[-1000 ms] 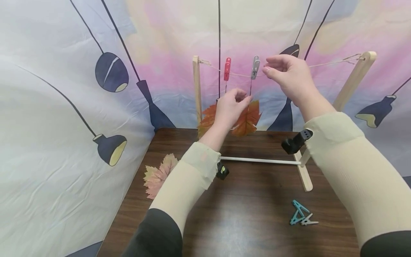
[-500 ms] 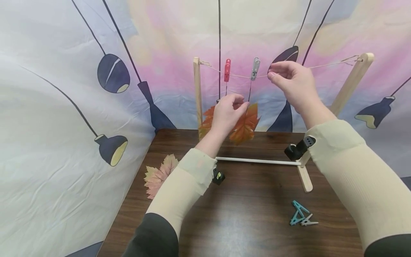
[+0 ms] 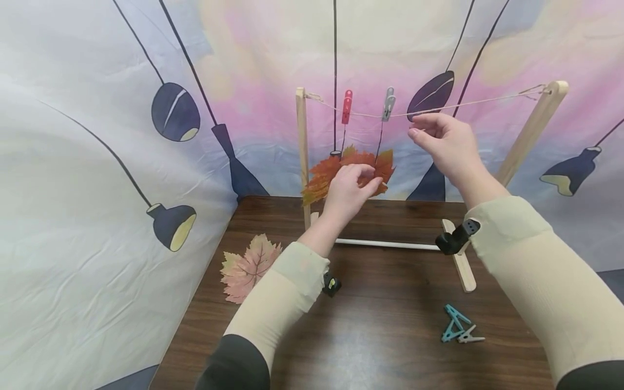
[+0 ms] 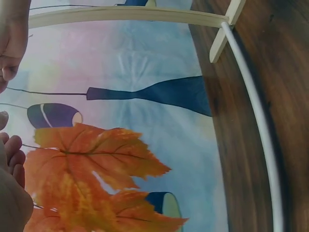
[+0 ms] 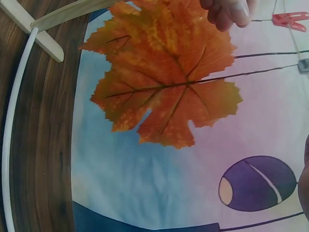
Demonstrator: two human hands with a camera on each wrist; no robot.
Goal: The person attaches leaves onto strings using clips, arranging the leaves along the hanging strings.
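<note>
Two orange maple leaves hang by their stems from a string (image 3: 439, 108), the left under a red clothespin (image 3: 346, 107), the right under a grey clothespin (image 3: 388, 104). My left hand (image 3: 352, 187) is in front of the leaves, fingers loosely bent and nothing held, covering part of them. In the right wrist view an orange leaf (image 5: 169, 87) fills the middle, and fingertips (image 5: 236, 12) show by its top edge. My right hand (image 3: 448, 143) hovers just below the string, right of the grey clothespin, with thumb and fingers apart and nothing between them.
Wooden posts (image 3: 533, 130) hold up the string, joined low by a white rod (image 3: 390, 244). A pinkish leaf (image 3: 247, 271) lies on the table's left side. Teal clothespins (image 3: 453, 323) and a pale grey clothespin (image 3: 470, 335) lie at the right. A printed cloth (image 3: 263, 65) hangs behind.
My left hand has dropped from the stems to in front of the leaves. My right hand has moved down and right from beside the grey clothespin to below the string.
</note>
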